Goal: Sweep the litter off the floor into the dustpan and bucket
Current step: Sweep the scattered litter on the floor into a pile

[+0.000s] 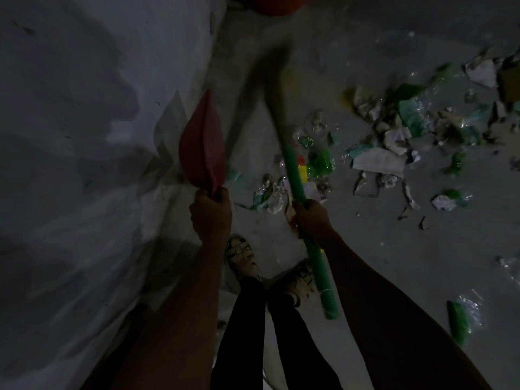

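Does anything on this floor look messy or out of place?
Yes. Litter, crumpled paper and green plastic wrappers, lies scattered across the floor right of the broom. None is in the red dustpan, which the left hand holds lifted off the floor.

Left hand grips red dustpan held off the floor. Right hand grips green broom handle; bristles blurred. Litter scattered at right. Red bucket at top edge.
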Demonstrator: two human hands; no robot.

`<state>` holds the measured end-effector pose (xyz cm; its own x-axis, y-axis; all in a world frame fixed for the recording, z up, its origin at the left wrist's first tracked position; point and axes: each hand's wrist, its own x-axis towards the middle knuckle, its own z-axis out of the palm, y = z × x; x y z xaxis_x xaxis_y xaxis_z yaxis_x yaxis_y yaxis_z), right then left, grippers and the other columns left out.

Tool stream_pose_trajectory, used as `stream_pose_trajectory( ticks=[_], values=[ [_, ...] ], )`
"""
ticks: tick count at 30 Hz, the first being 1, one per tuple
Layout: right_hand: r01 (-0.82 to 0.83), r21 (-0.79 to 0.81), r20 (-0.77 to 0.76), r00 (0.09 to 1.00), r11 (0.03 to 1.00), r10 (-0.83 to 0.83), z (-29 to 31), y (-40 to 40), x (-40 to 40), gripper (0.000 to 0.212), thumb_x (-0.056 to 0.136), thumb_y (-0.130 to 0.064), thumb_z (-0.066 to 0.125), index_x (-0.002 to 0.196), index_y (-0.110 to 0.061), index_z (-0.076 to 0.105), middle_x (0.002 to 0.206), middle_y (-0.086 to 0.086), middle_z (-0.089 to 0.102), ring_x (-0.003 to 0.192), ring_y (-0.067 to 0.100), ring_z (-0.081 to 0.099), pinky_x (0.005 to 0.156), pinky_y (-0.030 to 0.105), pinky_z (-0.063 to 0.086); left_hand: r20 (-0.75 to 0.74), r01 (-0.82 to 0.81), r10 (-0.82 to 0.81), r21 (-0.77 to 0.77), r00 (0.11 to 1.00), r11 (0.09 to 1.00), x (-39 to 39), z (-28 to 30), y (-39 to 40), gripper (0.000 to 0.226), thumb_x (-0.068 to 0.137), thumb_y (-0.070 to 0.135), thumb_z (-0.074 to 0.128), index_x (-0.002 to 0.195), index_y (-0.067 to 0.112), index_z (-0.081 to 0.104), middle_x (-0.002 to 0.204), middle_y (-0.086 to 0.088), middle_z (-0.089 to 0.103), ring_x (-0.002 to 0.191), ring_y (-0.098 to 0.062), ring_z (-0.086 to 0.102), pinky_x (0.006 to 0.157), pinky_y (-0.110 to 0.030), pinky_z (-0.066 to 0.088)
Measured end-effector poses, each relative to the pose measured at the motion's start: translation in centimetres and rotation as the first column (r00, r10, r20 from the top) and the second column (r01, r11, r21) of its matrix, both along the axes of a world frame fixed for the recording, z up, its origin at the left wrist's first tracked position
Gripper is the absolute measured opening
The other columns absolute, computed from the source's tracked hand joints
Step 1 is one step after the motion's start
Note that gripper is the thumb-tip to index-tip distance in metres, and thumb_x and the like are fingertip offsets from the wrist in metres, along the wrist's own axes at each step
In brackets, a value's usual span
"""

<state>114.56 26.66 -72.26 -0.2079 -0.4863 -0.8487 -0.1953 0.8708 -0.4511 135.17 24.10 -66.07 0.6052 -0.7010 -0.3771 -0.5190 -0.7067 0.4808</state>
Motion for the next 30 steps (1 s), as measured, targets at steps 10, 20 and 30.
stream_pose_trajectory(
  ticks=[10,20,30],
  values=[
    [-0.139,0.143,-0.230,0.958,0.980,0.169,-0.9,3.9,-0.8,0.050,0.099,-0.041,0.058,0.131,-0.003,0.052,0.098,0.013,0.067,0.073,0.027,0.068,0.052,0.031,0.055,-0.025,-0.138,0.140,0.068,0.990,0.988,1.5,-0.7,6.6,0.045,0.094,0.040,0.058,0.112,-0.001,0.061,0.102,-0.021,0.066,0.095,-0.038,0.062,0.076,-0.041,0.048],
    [-0.081,-0.037,-0.251,0.965,0.996,0.069,2.0,5.3,0.3,0.041,0.102,-0.047,0.051,0.112,-0.007,0.055,0.074,0.007,0.060,0.048,0.019,0.057,0.031,0.019,0.040,-0.072,-0.286,0.292,0.084,0.954,0.955,-0.5,1.2,11.8,0.039,0.095,0.034,0.058,0.106,-0.003,0.063,0.088,-0.020,0.067,0.078,-0.033,0.063,0.060,-0.028,0.031],
    [-0.352,0.104,0.051,0.936,0.930,0.348,0.1,9.0,3.0,0.039,0.100,-0.048,0.055,0.094,-0.010,0.056,0.068,0.007,0.057,0.047,0.017,0.051,0.038,0.022,0.039,-0.008,-0.315,0.316,0.044,0.949,0.948,-1.6,-0.1,13.8,0.050,0.092,0.050,0.053,0.103,0.002,0.062,0.087,-0.018,0.067,0.080,-0.035,0.065,0.063,-0.032,0.044]
  ],
)
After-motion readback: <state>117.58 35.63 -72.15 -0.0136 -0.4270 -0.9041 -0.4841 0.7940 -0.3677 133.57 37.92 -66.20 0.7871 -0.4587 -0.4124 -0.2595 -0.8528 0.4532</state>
